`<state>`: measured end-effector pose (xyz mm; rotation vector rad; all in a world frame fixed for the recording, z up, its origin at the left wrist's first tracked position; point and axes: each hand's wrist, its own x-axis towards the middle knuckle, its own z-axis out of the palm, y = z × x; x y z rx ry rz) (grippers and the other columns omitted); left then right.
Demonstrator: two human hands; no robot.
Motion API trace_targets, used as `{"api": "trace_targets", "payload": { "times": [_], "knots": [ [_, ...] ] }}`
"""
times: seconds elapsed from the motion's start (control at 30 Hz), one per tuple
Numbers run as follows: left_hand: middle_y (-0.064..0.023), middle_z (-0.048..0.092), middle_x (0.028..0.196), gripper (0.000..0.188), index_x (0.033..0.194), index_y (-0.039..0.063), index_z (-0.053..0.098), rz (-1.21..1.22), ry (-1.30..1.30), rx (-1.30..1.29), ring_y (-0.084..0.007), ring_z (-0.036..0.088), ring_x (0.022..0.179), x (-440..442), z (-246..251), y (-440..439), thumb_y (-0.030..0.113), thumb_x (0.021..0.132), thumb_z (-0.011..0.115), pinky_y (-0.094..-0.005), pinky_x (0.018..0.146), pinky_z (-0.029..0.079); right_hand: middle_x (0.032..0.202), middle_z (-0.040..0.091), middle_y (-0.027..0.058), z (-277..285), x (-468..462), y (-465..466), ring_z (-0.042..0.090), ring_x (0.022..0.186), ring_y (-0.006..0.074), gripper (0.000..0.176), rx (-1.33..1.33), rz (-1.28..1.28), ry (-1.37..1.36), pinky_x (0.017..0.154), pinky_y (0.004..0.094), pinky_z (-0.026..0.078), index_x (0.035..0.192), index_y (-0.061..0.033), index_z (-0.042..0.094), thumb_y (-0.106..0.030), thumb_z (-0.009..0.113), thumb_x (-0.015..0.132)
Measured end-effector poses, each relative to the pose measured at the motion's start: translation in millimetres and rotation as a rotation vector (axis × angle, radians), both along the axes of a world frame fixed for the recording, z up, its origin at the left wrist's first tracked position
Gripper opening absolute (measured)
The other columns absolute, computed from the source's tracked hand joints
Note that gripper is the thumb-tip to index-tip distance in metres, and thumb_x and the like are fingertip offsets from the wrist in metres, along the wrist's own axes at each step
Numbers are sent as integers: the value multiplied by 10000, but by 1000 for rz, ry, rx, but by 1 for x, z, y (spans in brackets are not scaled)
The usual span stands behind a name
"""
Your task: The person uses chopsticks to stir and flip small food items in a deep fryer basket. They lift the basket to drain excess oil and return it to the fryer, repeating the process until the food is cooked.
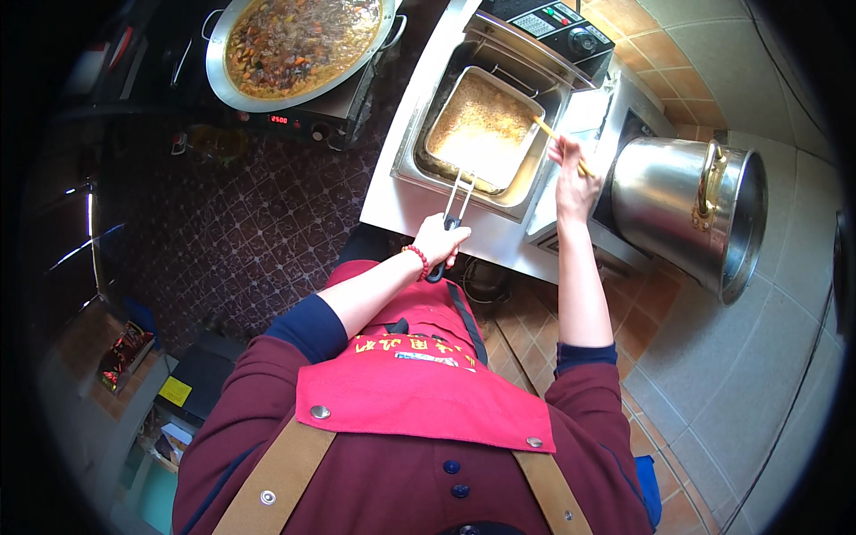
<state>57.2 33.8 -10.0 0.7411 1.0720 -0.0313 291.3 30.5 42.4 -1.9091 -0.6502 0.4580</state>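
Note:
My left hand (pixel 438 241) grips the black handle (pixel 437 271) of a fryer basket (pixel 457 175), whose two metal rods run up to its frame. The basket sits in the oil well of an electric deep fryer (pixel 409 170). Pale, bubbling oil and food (pixel 491 117) fill it, with bright glare over the lower part. In my right hand (pixel 576 177) is a pair of wooden chopsticks (pixel 546 127), their tips at the basket's right rim. A red bead bracelet circles my left wrist.
A control panel (pixel 562 30) with a knob stands behind the fryer. To the right is a tall steel stockpot (pixel 672 200), tilted in this view. At upper left, a wide two-handled pan (pixel 221 73) of simmering broth rests on an induction cooker (pixel 294 120) with a lit display.

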Motion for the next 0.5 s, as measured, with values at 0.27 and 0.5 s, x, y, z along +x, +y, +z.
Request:
{"api": "trace_targets", "payload": {
  "times": [0.27,0.5],
  "knots": [
    [-35,506,554,217,786,36,473,13,-7,6,-108,468,372,4,-1,-2,129,876,647,-264,336,380,809,682,108,-56,-2,38,640,673,150,428,170,-241,467,673,250,517,951,59,647,-328,475,1007],
    [-32,521,562,207,838,37,475,18,-20,-15,-118,494,385,7,-4,-8,132,872,655,-264,354,413,989,668,205,-15,-30,14,689,827,278,448,150,-13,398,748,329,589,1003,91,627,-336,494,994]
  ]
}}
